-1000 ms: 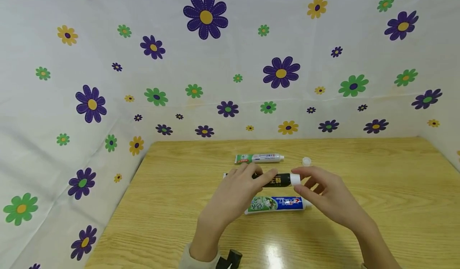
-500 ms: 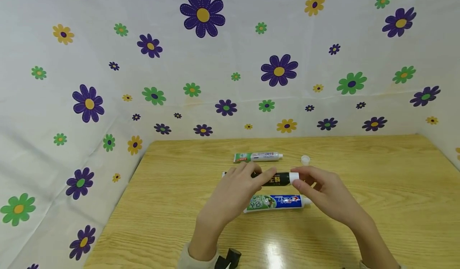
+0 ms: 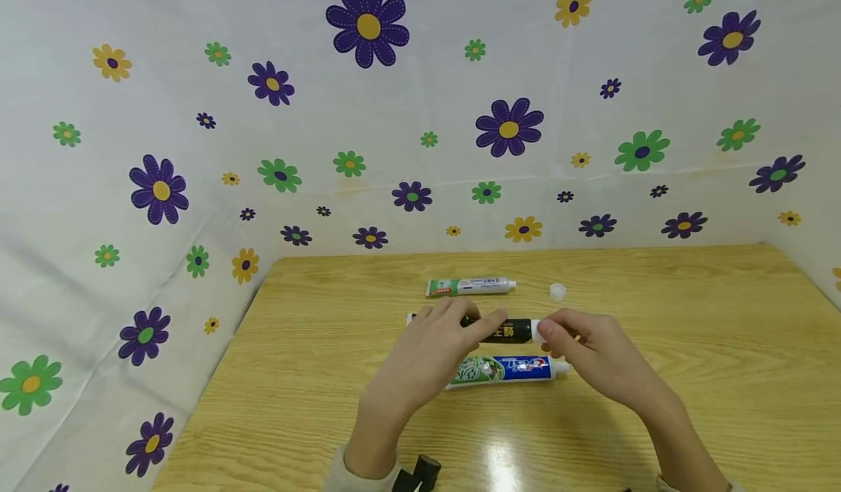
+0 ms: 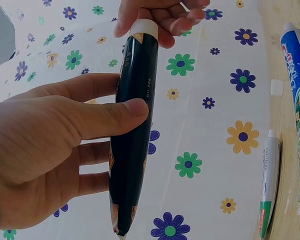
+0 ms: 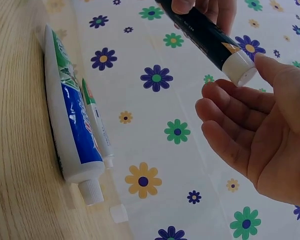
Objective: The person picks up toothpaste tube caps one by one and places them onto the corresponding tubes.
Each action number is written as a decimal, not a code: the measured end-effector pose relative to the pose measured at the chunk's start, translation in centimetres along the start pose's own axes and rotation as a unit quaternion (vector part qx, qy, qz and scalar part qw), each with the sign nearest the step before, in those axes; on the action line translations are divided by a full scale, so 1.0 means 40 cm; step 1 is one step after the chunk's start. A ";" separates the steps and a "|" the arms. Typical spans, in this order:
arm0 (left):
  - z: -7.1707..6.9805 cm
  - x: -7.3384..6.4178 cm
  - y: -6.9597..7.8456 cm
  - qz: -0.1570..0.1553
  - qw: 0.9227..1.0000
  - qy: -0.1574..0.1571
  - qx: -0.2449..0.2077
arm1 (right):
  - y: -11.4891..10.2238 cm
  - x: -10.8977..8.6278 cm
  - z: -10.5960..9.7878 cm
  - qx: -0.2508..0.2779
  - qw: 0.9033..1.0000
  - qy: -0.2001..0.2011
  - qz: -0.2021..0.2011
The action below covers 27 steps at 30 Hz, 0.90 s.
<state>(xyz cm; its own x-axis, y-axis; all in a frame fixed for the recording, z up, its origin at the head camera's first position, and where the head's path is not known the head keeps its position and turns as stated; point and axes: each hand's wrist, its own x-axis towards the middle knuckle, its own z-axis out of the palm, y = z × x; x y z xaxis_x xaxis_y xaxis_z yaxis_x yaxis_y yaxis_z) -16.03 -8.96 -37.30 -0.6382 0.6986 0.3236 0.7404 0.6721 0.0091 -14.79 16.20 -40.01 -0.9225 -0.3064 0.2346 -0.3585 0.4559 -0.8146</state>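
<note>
My left hand [image 3: 423, 357] grips a black toothpaste tube [image 3: 515, 331] with gold lettering, held level above the table. In the left wrist view the thumb lies across the front of the tube [image 4: 135, 75], the other fingers behind it. At the tube's right end is a white cap [image 5: 238, 68], still on the tube. My right hand [image 3: 601, 357] pinches this cap between thumb and forefinger; the other fingers [image 5: 230, 125] are loosely bent beside it. Part of the tube is hidden behind my left hand.
A green and blue toothpaste tube [image 3: 519, 369] with a white cap lies nearer on the wooden table [image 3: 296, 404]. Farther back lie a smaller green and white tube [image 3: 482, 286] and a loose white cap [image 3: 557, 291]. A flowered cloth [image 3: 420, 98] hangs behind.
My right thumb has moved up over the front of the white cap, covering more of it. The left hand keeps its grip on the black tube, and the head view has shifted slightly.
</note>
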 end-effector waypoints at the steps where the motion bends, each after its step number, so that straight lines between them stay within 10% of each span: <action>1: 0.000 0.000 0.000 0.001 1.000 0.002 0.000 | 0.000 0.000 0.000 0.000 1.000 -0.001 0.003; 16: -0.003 0.000 -0.003 -0.008 1.000 -0.004 -0.003 | -0.004 -0.003 0.000 -0.022 0.995 0.024 -0.092; 27: -0.006 -0.001 -0.004 -0.008 1.000 -0.012 -0.007 | -0.008 -0.005 0.002 -0.029 0.995 0.037 -0.087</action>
<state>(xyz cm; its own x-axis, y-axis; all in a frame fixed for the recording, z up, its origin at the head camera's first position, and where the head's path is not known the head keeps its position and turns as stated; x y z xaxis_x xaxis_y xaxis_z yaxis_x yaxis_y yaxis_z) -16.06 -9.15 -37.09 -0.6546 0.6934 0.3014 0.7329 0.6797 0.0281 -14.48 16.05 -39.86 -0.8531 -0.3238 0.4091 -0.5191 0.4491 -0.7272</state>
